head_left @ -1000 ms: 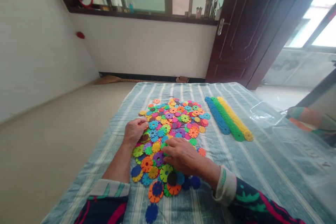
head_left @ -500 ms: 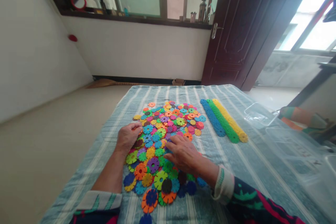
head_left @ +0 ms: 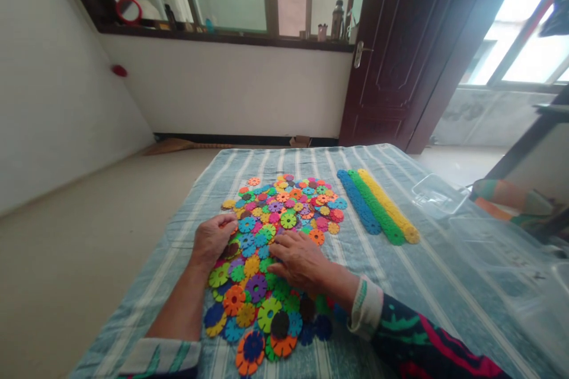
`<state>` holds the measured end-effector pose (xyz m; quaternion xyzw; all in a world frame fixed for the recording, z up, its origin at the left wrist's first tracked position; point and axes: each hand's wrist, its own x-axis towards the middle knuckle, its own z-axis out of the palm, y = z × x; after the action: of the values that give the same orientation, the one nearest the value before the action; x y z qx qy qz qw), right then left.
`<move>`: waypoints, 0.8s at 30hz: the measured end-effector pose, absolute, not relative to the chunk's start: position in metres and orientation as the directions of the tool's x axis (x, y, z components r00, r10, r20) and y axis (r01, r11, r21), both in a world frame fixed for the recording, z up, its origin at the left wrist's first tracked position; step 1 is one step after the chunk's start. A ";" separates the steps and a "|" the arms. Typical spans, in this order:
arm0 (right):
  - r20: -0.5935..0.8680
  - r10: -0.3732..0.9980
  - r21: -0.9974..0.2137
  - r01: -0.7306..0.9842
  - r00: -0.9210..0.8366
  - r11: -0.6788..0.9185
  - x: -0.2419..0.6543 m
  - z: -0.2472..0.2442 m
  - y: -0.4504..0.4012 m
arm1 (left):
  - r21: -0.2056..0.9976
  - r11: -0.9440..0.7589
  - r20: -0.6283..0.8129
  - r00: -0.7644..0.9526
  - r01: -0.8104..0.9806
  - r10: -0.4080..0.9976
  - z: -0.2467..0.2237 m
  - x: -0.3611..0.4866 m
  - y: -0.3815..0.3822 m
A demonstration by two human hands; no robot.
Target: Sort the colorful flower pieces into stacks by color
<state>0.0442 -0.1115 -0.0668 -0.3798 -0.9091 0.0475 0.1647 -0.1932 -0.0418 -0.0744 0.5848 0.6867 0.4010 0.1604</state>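
A large pile of colourful notched discs (head_left: 256, 288) lies on the striped cloth. At the pile's left edge is my left hand (head_left: 214, 239), its thumb and fingers pinched together around something too small to make out, perhaps a disc. My right hand (head_left: 299, 259) rests palm down over the middle of the pile, fingers spread and touching discs, with nothing seen in its grip. Right of the pile, three rows of overlapping discs lie side by side: a blue row (head_left: 359, 202), a green row (head_left: 376, 207) and a yellow row (head_left: 388, 206).
The table under the striped cloth (head_left: 178, 272) bears a clear plastic box (head_left: 440, 194) and larger clear containers (head_left: 493, 237) at the right. Beyond stand a dark red door (head_left: 391, 53) and a window sill (head_left: 222, 38) with a flask (head_left: 338, 19).
My right hand has shifted slightly left over the pile. My left hand keeps its pinch at the pile's edge. The whole view has moved a little.
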 end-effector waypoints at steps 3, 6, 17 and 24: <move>0.280 0.780 -0.221 0.753 -0.560 0.620 0.053 -0.063 -0.101 | 0.736 -0.016 0.260 -0.261 0.677 0.930 -0.076 -0.194 -0.041; 0.249 0.880 -0.213 0.863 -0.405 0.458 0.059 -0.060 -0.087 | 0.730 -0.011 0.262 -0.265 0.684 0.928 -0.075 -0.195 -0.042; 0.248 0.750 -0.193 0.727 -0.614 0.659 0.055 -0.064 -0.128 | 0.742 0.013 0.232 -0.275 0.670 0.933 -0.076 -0.193 -0.042; 0.218 0.956 -0.223 0.944 -0.197 0.245 0.089 -0.061 -0.079 | 0.731 0.013 0.248 -0.284 0.682 0.926 -0.076 -0.195 -0.040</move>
<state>0.0894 -0.0793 -0.0609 -0.6141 -0.7733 0.0196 0.1567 -0.1954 -0.0405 -0.0765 0.5786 0.6951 0.3983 0.1530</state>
